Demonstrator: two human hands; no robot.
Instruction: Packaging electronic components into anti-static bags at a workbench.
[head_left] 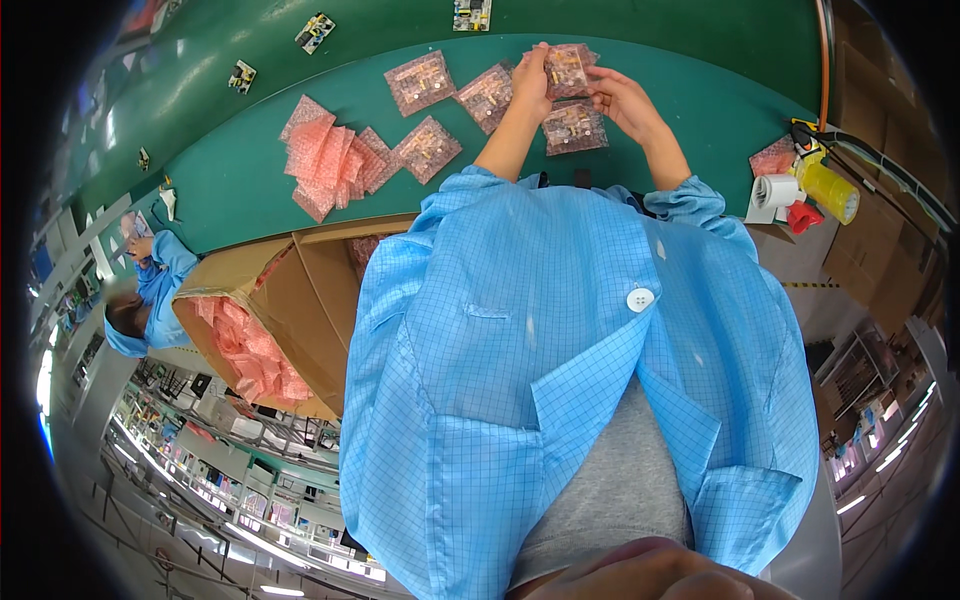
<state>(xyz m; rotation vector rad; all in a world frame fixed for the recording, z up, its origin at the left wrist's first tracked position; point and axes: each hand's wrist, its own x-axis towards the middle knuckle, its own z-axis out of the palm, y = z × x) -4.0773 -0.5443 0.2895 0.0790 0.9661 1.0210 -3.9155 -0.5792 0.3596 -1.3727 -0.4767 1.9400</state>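
A circuit board in a pink bubble-wrap bag point(568, 72) is between my two hands over the far side of the green table. My left hand point(532, 88) is closed on its left edge, thumb on top. At its right edge, the fingers of my right hand point(622, 102) pinch the wrap. Just below lies another bagged board point(575, 127). To the left are more bagged boards, one point(487, 97) beside my left hand, one point(419, 82) farther left and one point(428, 150) nearer me. A loose pile of flat pink bubble bags point(325, 160) lies left of them.
Bare circuit boards point(315, 33) sit on the green surface beyond the table point(230, 190). A cardboard box of pink bags point(250, 345) stands at my left. Tape rolls point(828, 192) are at the right edge. A co-worker in blue point(160, 285) is far left.
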